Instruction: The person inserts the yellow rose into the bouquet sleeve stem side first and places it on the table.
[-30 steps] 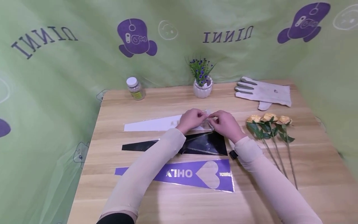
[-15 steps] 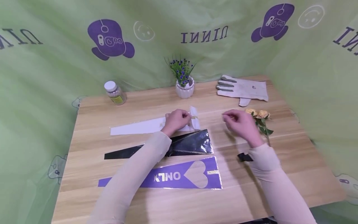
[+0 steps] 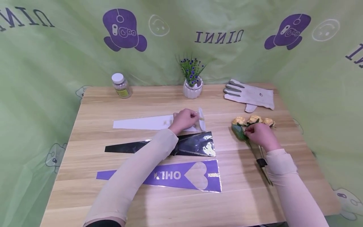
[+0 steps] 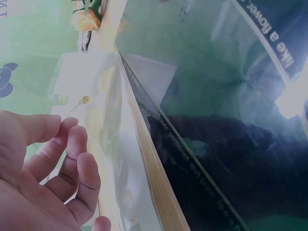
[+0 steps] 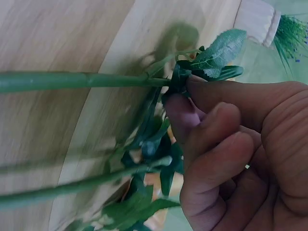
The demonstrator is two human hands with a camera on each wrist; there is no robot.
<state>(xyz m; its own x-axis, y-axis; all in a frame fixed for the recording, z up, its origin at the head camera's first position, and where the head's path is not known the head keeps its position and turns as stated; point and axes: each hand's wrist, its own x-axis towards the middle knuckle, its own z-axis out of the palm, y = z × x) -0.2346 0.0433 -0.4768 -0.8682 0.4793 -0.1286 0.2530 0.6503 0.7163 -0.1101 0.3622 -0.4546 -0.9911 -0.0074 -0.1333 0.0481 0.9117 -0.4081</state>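
My left hand (image 3: pixel 185 119) pinches the wide end of a white flower sleeve (image 3: pixel 139 123) lying on the table. In the left wrist view, thumb and index fingertip meet on its clear film, and the mouth edge stands raised. To the right, my right hand (image 3: pixel 262 136) is at three yellow artificial roses (image 3: pixel 239 120). Seen from the right wrist, thumb and index finger pinch the leafy part of one green stem (image 5: pixel 86 81), below the bloom. A second stem (image 5: pixel 86 186) lies beside it. The right hand hides some leaves and stems in the head view.
A black sleeve (image 3: pixel 198 145) and a purple sleeve (image 3: pixel 175 175) lie nearer the front. Along the back stand a white-capped jar (image 3: pixel 121 86) and a potted plant (image 3: pixel 193 90), with grey-white gloves (image 3: pixel 252 95) at the right. A green cloth hangs behind.
My right hand has left the white sleeve's wide end and moved right to the roses, now pinching one. My left hand stays on the sleeve. The head view has shifted.
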